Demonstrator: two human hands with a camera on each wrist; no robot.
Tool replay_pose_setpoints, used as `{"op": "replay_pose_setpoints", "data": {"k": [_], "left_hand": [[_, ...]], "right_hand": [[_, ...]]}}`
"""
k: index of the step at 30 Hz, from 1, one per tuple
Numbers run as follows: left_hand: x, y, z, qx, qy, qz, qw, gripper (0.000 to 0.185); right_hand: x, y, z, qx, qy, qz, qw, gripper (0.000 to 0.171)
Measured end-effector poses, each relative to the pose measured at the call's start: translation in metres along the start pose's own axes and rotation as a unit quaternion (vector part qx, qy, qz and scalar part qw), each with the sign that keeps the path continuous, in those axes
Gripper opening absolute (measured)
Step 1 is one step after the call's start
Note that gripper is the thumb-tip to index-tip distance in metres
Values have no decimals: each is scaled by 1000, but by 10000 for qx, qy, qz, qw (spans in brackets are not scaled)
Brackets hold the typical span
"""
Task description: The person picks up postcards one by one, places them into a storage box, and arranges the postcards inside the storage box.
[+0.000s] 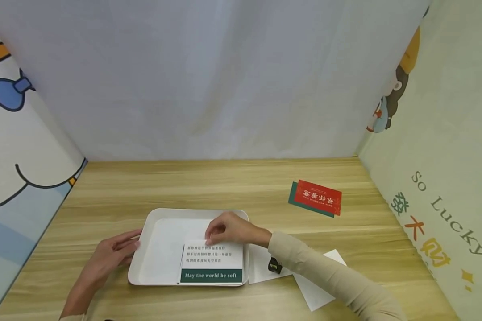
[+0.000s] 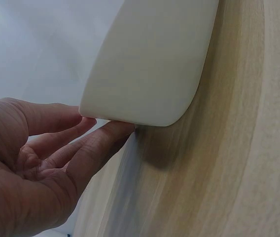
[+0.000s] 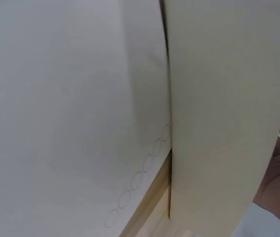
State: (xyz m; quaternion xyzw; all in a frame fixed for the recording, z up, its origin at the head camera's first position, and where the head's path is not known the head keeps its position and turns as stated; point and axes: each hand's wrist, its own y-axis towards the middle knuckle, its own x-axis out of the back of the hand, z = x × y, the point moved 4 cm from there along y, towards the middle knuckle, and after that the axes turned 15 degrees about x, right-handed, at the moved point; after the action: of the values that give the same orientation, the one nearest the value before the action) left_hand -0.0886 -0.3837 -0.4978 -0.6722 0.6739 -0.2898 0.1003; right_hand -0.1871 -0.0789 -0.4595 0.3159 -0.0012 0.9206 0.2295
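1. My left hand lies on the counter. Its straight fingers touch the tray's left rim, the grip spread and holding nothing.
2. My right hand reaches over the tray's far right corner. Its curled fingertips pinch the top edge of the card.
3. The card lies flat inside the tray, just below the right grip. Printed lines cover its white upper part, and a green band along its near edge reads "May the world be soft".
4. In the left wrist view, the tray's rounded corner rests against my fingertips, with the counter's wood grain beside it.
5. The right wrist view shows the tray's wall close up, with a white sheet beside it. The grip itself is barely visible there.
6. White sheets lie on the counter under my right sleeve.
7. A small black object sits just right of the tray.
8. A red card on a green one lies well beyond the right grip, farther right.
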Motion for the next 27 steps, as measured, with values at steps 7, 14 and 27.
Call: {"op": "replay_pose_setpoints", "data": {"k": [7,14,27], "left_hand": [[-1,1,0,22,-20,-26,10000,56],[-1,1,0,10,1,-27,10000,57],[0,3,1,57,136,-47,9999,58]], "right_hand": [[-3,-2,1,39,-324,200,9993,13],[4,-1,3,197,-744,313,9965,12],[33,-12,11,102,-592,-139,9981,10]]}}
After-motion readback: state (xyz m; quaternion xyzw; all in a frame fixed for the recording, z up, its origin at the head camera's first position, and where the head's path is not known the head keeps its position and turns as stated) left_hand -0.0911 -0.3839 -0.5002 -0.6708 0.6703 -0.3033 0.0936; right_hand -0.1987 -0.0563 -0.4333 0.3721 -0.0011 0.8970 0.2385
